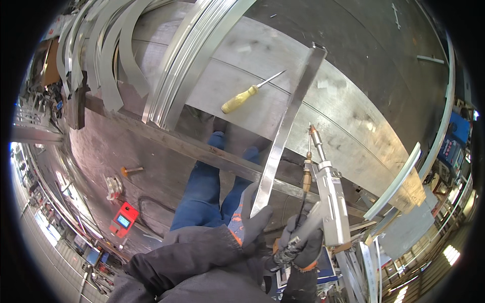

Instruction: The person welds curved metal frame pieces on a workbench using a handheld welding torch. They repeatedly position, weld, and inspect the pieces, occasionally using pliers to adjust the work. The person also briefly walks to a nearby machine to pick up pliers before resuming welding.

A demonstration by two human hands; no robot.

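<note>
Head view: gloved left hand (251, 224) closed round the near end of a shiny folded metal strip (290, 121), which slants from lower centre to upper right of centre. Right hand (310, 247), gloved, wrapped about the grip of a welding gun (332, 194), right of centre. Strip: probably light, stiff, slick, sharp-edged; pinch across its width. Gun: likely heavier; hold by grip.

Worktop (348, 117): grey metal, seamed, smudged | yellow-handled screwdriver (240, 100) lying mid-surface | long metal strips (179, 70) bundled, left of it | flat strips (108, 83) farther left
</note>
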